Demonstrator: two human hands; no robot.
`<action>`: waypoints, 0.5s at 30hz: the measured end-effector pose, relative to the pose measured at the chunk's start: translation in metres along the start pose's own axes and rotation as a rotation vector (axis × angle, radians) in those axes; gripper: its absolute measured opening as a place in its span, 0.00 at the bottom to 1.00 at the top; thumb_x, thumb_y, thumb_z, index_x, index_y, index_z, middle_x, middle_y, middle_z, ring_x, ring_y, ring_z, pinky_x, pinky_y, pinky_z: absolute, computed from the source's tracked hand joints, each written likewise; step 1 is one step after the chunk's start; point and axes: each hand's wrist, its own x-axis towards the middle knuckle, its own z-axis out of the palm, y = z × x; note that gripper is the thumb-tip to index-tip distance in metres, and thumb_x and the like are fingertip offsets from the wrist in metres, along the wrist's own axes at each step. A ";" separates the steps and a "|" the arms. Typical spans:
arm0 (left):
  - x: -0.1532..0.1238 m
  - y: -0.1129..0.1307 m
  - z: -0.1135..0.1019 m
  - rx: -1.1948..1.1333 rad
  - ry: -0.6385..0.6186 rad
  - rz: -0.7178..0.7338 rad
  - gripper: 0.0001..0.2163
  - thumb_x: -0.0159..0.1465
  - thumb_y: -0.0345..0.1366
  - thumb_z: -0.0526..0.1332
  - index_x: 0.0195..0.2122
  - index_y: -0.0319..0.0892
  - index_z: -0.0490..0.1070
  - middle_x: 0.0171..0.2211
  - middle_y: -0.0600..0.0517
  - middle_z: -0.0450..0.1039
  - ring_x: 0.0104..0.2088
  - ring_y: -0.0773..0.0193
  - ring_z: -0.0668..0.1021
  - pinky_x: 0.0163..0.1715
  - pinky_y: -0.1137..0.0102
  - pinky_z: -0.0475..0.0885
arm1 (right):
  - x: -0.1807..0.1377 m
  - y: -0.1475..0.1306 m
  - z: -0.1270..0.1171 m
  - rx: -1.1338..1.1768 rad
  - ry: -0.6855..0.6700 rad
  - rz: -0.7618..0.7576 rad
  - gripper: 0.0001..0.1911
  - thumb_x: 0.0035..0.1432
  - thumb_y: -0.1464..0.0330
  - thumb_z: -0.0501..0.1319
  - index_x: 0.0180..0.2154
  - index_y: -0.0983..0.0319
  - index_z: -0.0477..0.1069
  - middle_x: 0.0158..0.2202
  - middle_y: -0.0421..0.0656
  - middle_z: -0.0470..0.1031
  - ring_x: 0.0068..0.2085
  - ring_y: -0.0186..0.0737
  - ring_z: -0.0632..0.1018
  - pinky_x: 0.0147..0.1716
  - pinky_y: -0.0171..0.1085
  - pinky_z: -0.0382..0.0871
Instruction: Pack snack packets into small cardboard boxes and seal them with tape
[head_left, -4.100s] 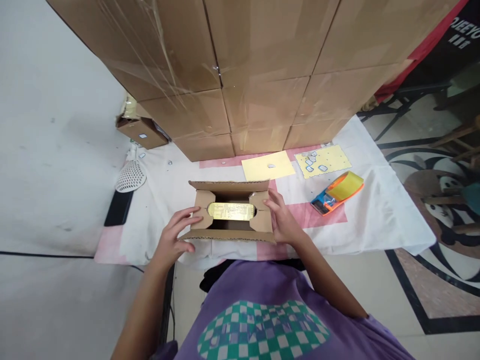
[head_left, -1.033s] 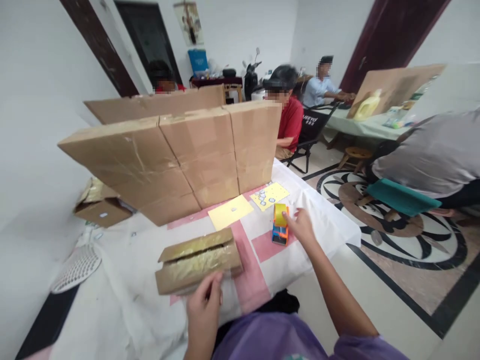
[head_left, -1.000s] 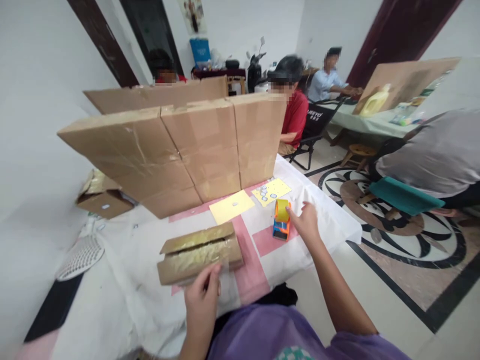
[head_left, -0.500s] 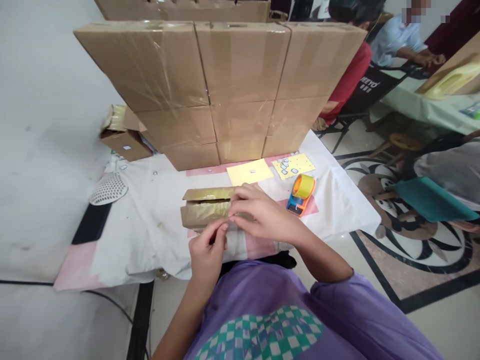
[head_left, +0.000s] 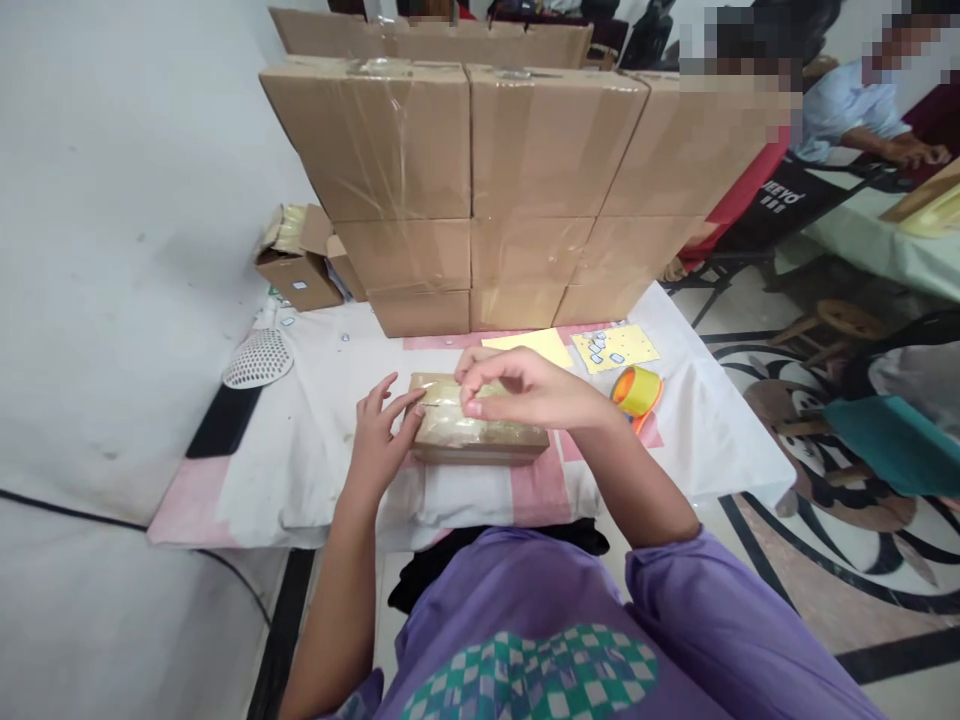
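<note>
A small closed cardboard box (head_left: 480, 440) lies on the white-and-pink table cloth (head_left: 315, 470) in front of me. My left hand (head_left: 381, 440) rests with spread fingers against the box's left end and top edge. My right hand (head_left: 525, 392) hovers over the box top, its thumb and fingers pinched on what looks like a strip of clear tape running across the lid. An orange tape dispenser (head_left: 637, 393) with a yellow roll lies just right of my right hand.
A wall of stacked taped cartons (head_left: 487, 190) stands behind the box. Two yellow sheets (head_left: 615, 347) with small stickers lie at its foot. A small open carton (head_left: 300, 270) and a white perforated object (head_left: 259, 358) sit at the left. Other people sit at the far right.
My view dropped from the room back to the table. My right hand left the tape dispenser and came over the box; my left hand went from pinching at the box's front to resting spread on its left end.
</note>
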 end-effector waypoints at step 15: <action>-0.016 0.001 0.019 -0.345 0.037 -0.257 0.22 0.64 0.41 0.62 0.60 0.54 0.73 0.69 0.48 0.59 0.64 0.49 0.67 0.58 0.54 0.70 | 0.063 0.098 0.033 -0.560 0.080 0.396 0.08 0.60 0.71 0.64 0.28 0.63 0.77 0.35 0.43 0.75 0.43 0.42 0.72 0.43 0.38 0.61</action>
